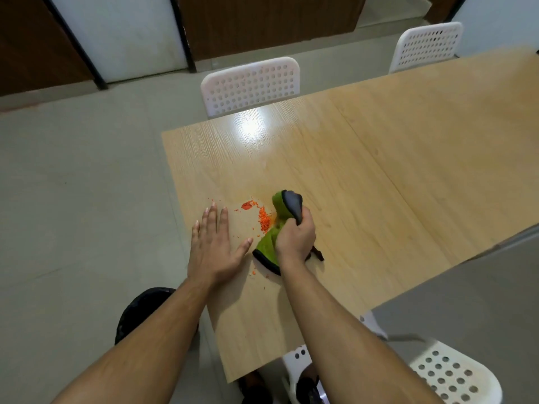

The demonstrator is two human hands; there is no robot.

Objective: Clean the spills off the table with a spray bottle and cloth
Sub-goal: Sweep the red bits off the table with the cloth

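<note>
Orange crumbs and a red-orange smear, the spill (pixel 261 217), lie near the left edge of the wooden table (pixel 379 158). My right hand (pixel 296 239) grips a bunched green cloth (pixel 272 228) with dark edging, its lower part touching the table just right of the spill. My left hand (pixel 217 243) rests flat on the table at its left edge, fingers straight, just left of the crumbs. No spray bottle is in view.
White perforated chairs stand at the far side (pixel 250 86), far right (pixel 427 45) and near right (pixel 455 374). The table's left edge drops to a grey floor. Dark shoes (pixel 145 313) show below my arms.
</note>
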